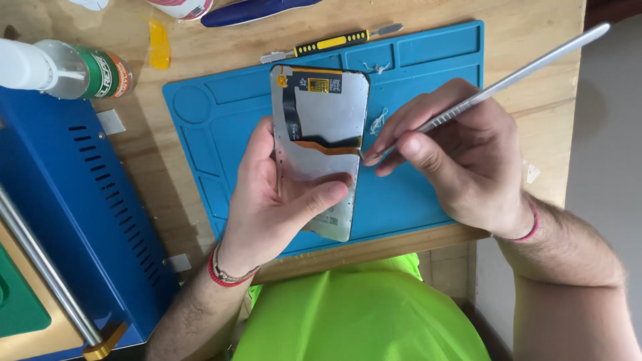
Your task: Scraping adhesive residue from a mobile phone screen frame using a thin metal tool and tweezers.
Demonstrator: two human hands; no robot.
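Over the near edge of the blue mat, left hand grips a phone screen panel, back side up, thumb across its near end. Long axis runs near-to-far, gold connector end pointing far. Right hand pinches a long metal spudger, tip touching the panel's right edge. Further out: yellow-handled pry tool at the mat's far edge. Far left: clear bottle lying down, green-orange label, above a blue vented machine. Plywood bench.
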